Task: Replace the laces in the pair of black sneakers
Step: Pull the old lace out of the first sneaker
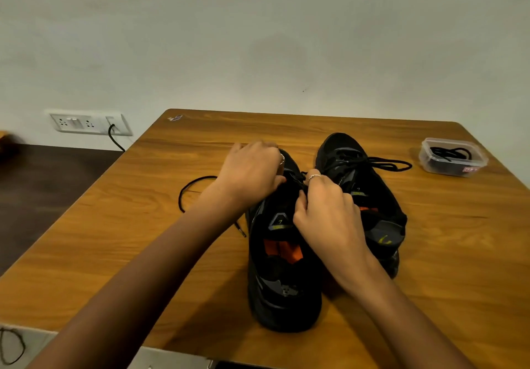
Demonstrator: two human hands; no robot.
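Two black sneakers stand side by side on the wooden table point(143, 254), toes pointing away from me. My left hand point(252, 172) curls over the front of the left sneaker point(282, 282), its fingertips hidden. My right hand point(324, 214) pinches the black lace at the left sneaker's eyelets. A loose end of that lace point(186, 194) loops out onto the table to the left. The right sneaker point(372, 196) is laced, with a bow lying to its right.
A clear plastic box point(453, 158) holding black laces sits at the table's far right. A wall socket panel point(89, 123) with a black cable is at the left, beyond the table edge. A thin black loop point(11, 345) lies on a surface at the bottom left.
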